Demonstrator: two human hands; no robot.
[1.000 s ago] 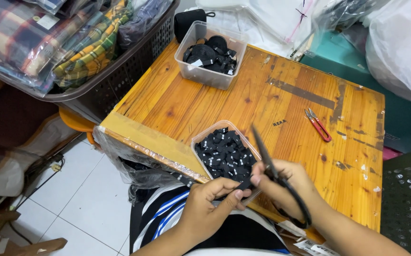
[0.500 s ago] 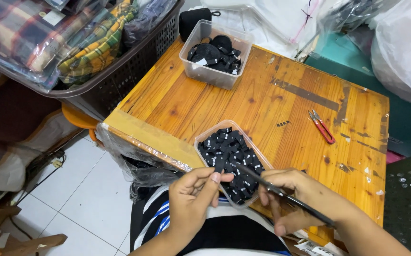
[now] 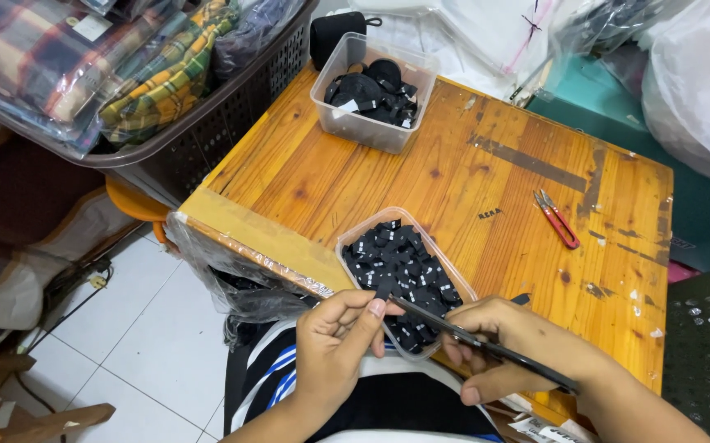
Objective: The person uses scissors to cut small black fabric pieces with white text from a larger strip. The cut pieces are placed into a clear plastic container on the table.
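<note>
Seen from above, over a worn wooden table [image 3: 420, 164] with tape along its near edge. Left hand [image 3: 334, 340] at the near edge, thumb and forefinger pinched shut on a small black piece [image 3: 385, 288], held just over the near rim of the clear plastic tub [image 3: 347, 246] below it. Right hand [image 3: 507, 344] beside it, fingers curled tight around long black scissors [image 3: 470, 336], with the tip touching or almost touching the pinched piece; blades look nearly shut, though whether fully cannot be told. Tub heaped with many more small black pieces with white marks [image 3: 404, 271], resting on the table's near edge just ahead of both hands. Second clear tub [image 3: 371, 123] at the far side of the table, well apart, holding larger black parts [image 3: 371, 90]. Small red thread snips [image 3: 556, 217] lying flat on the table to the right, apart from either tub. Dark plastic basket [image 3: 232, 107] off the table's left side, packed with folded checked fabric in clear bags [image 3: 150, 74]. Clear and white plastic bags [image 3: 683, 74] piled beyond the far right corner. White tiled floor [image 3: 142, 328] below left. Striped blue-and-white garment [image 3: 265, 369] on the person's lap beneath the hands.
</note>
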